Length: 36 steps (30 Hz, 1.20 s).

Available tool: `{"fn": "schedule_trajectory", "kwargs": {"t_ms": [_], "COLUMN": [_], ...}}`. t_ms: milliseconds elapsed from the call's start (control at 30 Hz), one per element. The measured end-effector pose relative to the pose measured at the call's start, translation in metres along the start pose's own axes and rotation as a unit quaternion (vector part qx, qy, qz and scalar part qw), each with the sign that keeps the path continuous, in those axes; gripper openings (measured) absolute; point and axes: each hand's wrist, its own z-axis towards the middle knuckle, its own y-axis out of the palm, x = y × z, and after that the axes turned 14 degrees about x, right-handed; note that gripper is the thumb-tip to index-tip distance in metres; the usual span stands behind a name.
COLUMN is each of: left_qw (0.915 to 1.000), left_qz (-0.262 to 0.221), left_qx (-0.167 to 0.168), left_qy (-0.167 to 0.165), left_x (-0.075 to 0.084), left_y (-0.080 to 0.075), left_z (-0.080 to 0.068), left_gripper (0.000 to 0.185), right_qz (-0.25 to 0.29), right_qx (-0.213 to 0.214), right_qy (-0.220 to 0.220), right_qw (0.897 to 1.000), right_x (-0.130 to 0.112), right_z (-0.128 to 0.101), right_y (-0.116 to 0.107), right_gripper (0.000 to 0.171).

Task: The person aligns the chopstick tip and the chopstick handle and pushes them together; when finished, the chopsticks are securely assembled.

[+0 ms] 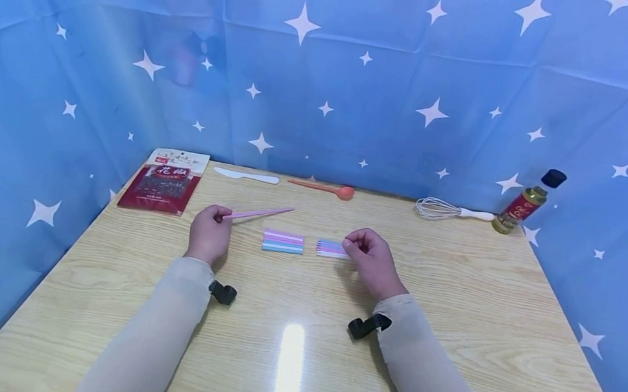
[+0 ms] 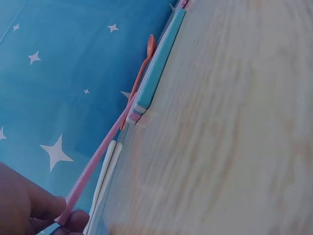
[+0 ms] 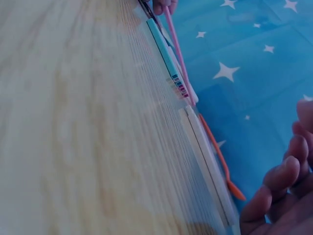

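On table (image 1: 452, 317), mid-front: left hand (image 1: 209, 233) pinching pink stick (image 1: 259, 213), tip raised toward the right. Just right of it, first stack (image 1: 283, 242) of coloured sticks lying flat. Beside that, second stack (image 1: 331, 248), right hand (image 1: 372, 260) with curled fingers (image 3: 274, 193) touching its end. Behind: spoon (image 1: 323, 188), knife (image 1: 246, 176), packet (image 1: 165, 181), whisk (image 1: 447, 210), bottle (image 1: 528, 201).

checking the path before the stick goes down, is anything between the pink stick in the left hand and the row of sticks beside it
Nothing visible does: bare table lies between the pink stick, pinched in the left hand, and the nearer row of sticks.
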Motion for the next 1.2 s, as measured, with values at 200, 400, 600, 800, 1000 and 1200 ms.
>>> {"fn": "schedule_trajectory", "kwargs": {"t_ms": [200, 400, 600, 800, 1000, 1200], "left_qw": [0.9996, 0.9993, 0.9851, 0.9636, 0.9568, 0.9548], "left_qz": [0.020, 0.004, 0.030, 0.073, 0.098, 0.105], "left_qx": [-0.016, -0.035, -0.135, -0.219, -0.240, -0.243], "left_qy": [-0.007, 0.014, 0.102, 0.135, 0.131, 0.135], "left_x": [0.001, 0.003, 0.011, 0.019, 0.020, 0.018], "left_y": [-0.001, 0.002, 0.008, 0.012, 0.013, 0.015], "left_z": [0.000, -0.002, -0.012, -0.023, -0.027, -0.025], "left_gripper": [0.034, 0.030, 0.024, 0.023, 0.027, 0.027], "right_qz": [-0.006, -0.038, -0.118, -0.181, -0.210, -0.226], "right_qx": [0.001, 0.006, -0.013, -0.042, -0.061, -0.072], "right_qy": [-0.006, -0.006, 0.010, 0.018, 0.021, 0.024], "right_qw": [1.000, 0.999, 0.993, 0.982, 0.976, 0.971], "right_x": [0.000, -0.001, -0.004, -0.005, -0.006, -0.007], "right_z": [0.000, -0.001, -0.002, -0.001, 0.000, -0.001], "right_y": [-0.001, -0.004, -0.007, -0.006, -0.005, -0.005], "right_gripper": [0.018, 0.016, 0.013, 0.013, 0.018, 0.021]}}
